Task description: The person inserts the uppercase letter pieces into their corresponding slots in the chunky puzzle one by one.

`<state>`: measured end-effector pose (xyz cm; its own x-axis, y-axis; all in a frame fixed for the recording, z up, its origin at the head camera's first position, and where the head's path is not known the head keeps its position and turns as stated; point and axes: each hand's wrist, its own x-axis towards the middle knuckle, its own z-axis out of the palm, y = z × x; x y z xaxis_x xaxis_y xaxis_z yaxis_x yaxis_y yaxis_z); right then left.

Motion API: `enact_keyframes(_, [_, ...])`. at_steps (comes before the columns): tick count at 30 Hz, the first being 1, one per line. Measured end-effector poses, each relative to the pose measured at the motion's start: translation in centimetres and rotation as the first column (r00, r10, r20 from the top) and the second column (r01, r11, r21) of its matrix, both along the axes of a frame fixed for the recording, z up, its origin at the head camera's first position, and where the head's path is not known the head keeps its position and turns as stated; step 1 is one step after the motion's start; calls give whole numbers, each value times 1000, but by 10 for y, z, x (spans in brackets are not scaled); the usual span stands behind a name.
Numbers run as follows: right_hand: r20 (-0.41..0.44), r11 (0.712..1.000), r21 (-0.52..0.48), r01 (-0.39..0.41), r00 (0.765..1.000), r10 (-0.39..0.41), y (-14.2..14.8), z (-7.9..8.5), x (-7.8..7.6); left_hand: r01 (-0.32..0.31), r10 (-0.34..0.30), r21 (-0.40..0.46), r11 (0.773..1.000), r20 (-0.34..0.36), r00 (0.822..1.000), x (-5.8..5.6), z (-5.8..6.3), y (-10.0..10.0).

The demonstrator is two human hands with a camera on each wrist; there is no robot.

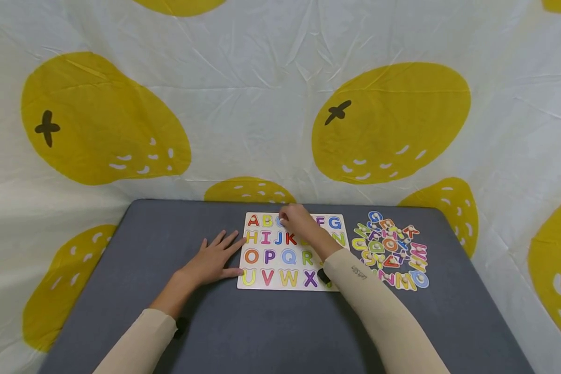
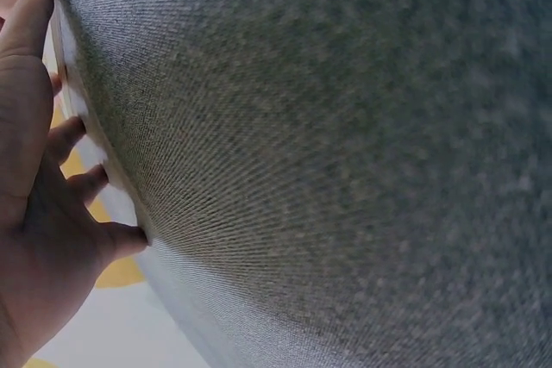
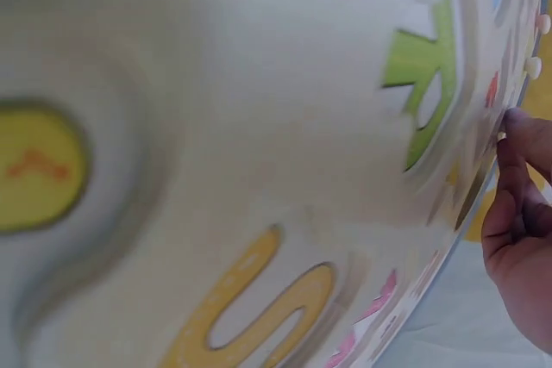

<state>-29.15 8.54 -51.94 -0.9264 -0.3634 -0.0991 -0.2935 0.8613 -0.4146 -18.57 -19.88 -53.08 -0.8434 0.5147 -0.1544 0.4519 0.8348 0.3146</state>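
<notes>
Touching letter board [image 1: 278, 281] along left edge with my left hand [image 1: 215, 262], fingers spread; board's long axis runs left-right. Yellow B [image 1: 267, 221] in top row, blue C [image 1: 278, 222] just right of it, at fingertips of my right hand [image 1: 301, 223], pinching pale knob [image 3: 502, 136]; can't tell if C sits flush. Loose letters [image 1: 390, 245] right of board, right hand nearer.
</notes>
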Motion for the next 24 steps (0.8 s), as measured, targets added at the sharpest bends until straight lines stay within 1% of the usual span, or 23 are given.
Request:
enact_keyframes(2, [2,1000,-3,1,1000,-1,0,0,1,-2,2,-2,1000,1,1000,0,0,0])
enact_keyframes(5, [20,999,-35,24,1000,-23,1,1,2,-3,3,-2,1000,4,1000,0,-1,1])
enact_keyframes(9, [19,997,-58,43,999,-42,1,-2,2,-4,4,-1,1000,7,1000,0,-1,1])
enact_keyframes(12, [-17,1000,-27,15,1000,-15,1,-3,2,-5,5,0,1000,4,1000,0,-1,1])
enact_keyframes(14, [-24,1000,-15,6,1000,-6,1,0,4,-6,6,2,1000,5,1000,0,-2,1])
enact_keyframes(16, [-37,1000,-25,-6,999,5,4,4,6,-4,4,3,1000,4,1000,-1,-2,1])
enact_keyframes(20, [-86,995,-89,-43,996,36,21,13,9,-3,3,6,1000,2,1000,-1,-2,1])
enact_keyframes(22, [-112,991,-118,-65,992,52,34,17,11,-5,5,5,1000,4,1000,-1,-2,1])
enact_keyframes(24, [-117,986,-151,-76,991,59,50,22,14,-7,7,-2,1000,7,1000,0,-3,1])
